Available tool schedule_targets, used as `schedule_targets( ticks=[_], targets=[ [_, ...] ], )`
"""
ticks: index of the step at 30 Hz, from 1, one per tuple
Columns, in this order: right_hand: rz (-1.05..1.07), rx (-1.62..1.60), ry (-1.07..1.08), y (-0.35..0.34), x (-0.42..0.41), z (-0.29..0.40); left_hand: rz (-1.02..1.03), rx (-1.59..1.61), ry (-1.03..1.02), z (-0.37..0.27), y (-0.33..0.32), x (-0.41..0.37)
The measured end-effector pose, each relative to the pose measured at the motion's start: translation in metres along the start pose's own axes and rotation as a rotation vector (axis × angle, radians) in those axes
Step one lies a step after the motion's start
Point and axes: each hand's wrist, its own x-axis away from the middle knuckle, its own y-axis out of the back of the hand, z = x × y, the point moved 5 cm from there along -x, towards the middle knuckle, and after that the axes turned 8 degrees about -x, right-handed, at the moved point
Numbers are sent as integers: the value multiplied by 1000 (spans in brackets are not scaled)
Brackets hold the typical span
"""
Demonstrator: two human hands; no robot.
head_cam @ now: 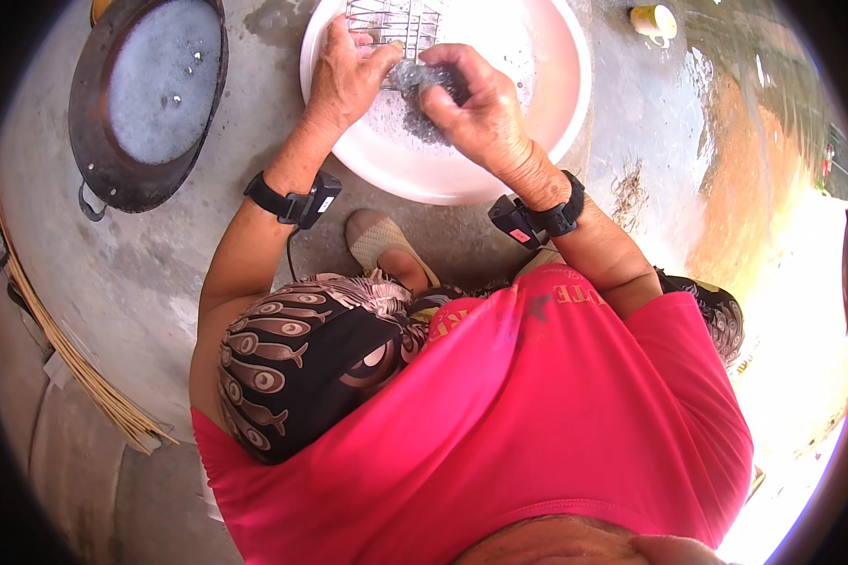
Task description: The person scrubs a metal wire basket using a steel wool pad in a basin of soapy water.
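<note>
A wire rack of thin metal bars (393,22) is held at the top of the view, over a wide pale pink basin (424,185). My left hand (348,74) grips the rack by its left side and lower edge. Against the rack's lower end, my right hand (482,109) presses a dark, wet scouring pad (431,81), its fingers closed round it. Suds and dark specks lie on the basin's bottom. The rack's upper part runs out of the frame, and glare whitens part of the basin.
A dark metal pan of soapy water (92,120) stands on the concrete floor at the left. At the upper right lies a yellow and white mug (654,24). Long thin sticks (78,353) lie at the lower left. A slippered foot (389,244) is below the basin.
</note>
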Motion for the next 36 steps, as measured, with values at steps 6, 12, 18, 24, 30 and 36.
schedule_targets(
  ticks=[6, 12, 18, 24, 30, 36],
  targets=[
    [193, 407, -76, 3, 21, -75, -58, -41, -119, 2, -6, 7],
    [122, 230, 193, 0, 5, 15, 5, 40, -41, 4, -9, 3],
    [216, 445, 404, -12, 14, 5, -34, -169, -136, -13, -22, -1],
    [165, 537, 159, 24, 5, -17, -94, -298, -160, -30, -30, 4],
    [98, 347, 223, 20, 0, 14, -64, -246, -108, -25, -24, -1],
    [156, 605, 59, 27, 8, -45, -117, -229, -125, -15, -28, 5]
  ],
)
